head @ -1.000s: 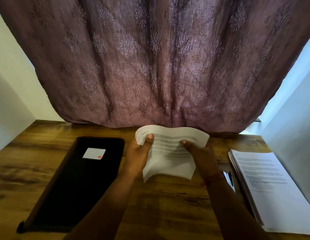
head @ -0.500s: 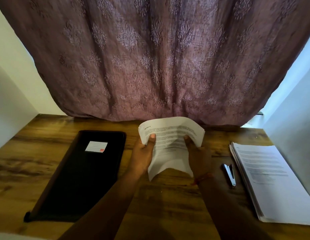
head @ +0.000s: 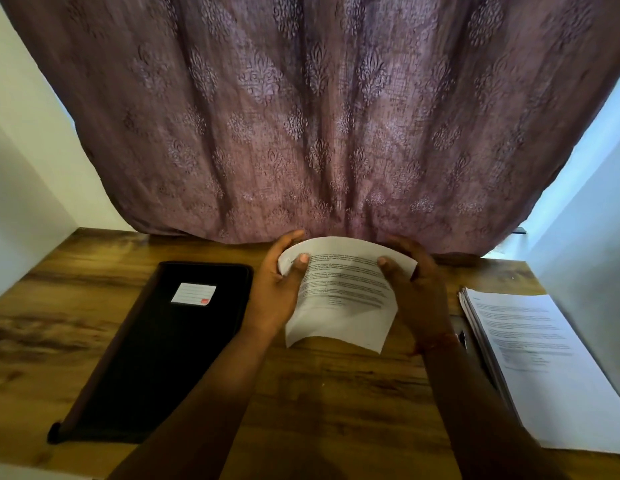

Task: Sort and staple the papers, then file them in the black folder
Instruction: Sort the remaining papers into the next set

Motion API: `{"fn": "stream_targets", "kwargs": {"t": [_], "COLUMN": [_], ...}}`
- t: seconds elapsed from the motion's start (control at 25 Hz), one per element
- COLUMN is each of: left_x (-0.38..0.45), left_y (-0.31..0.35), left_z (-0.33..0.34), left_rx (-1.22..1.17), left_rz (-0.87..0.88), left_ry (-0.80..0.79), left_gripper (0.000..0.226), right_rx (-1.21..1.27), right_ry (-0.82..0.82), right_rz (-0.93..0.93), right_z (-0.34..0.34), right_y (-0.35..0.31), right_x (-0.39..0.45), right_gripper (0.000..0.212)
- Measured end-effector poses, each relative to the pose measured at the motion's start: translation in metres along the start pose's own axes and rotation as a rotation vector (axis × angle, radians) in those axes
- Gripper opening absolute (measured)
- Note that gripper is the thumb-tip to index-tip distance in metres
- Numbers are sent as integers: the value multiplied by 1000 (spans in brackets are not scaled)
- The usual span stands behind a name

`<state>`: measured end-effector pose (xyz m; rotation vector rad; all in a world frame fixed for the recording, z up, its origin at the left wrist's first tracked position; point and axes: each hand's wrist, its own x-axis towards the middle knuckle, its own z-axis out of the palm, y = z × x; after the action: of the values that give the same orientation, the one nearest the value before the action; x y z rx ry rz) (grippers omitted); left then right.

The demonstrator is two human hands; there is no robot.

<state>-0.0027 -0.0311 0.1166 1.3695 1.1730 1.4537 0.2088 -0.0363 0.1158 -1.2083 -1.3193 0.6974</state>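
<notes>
Both hands, the left hand [head: 279, 289] and right hand [head: 414, 289], held the bowed sheets [head: 343, 299] upright by their side edges over the table [head: 336, 393], between black folder [head: 156, 348] and paper stack [head: 544, 368]; tapping the bottom edges square would help before stapling.

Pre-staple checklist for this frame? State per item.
1. Both hands on the set: ok. Left hand and right hand grip the curved white printed sheets by their side edges.
2. Sheet edges squared: cannot tell; the sheets bow upward.
3. Stapler reachable: cannot tell. Only a sliver of a dark metal stapler shows beside the right wrist.
4. Closed black rectangular folder within reach: ok, flat on the wooden table, left of the hands.
5. Remaining white paper stack kept separate: ok, lying to the right.
</notes>
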Motion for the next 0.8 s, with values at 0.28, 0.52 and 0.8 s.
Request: {"fn": "stream_targets", "kwargs": {"t": [0.28, 0.52, 0.8], "left_x": [12, 14, 12], "left_y": [10, 8, -8], "left_z": [-4, -3, -4], "left_rx": [43, -14, -223], "left_rz": [46, -5, -176], "left_ry": [-41, -21, -1], "left_gripper": [13, 12, 30], "right_rx": [-239, -157, 213], "right_ry": [-157, -102, -36], "right_rz": [-224, -190, 98], "right_z": [-11, -11, -4], "right_y": [-14, -5, 17], "right_x": [26, 22, 9], "right_gripper": [14, 15, 25]}}
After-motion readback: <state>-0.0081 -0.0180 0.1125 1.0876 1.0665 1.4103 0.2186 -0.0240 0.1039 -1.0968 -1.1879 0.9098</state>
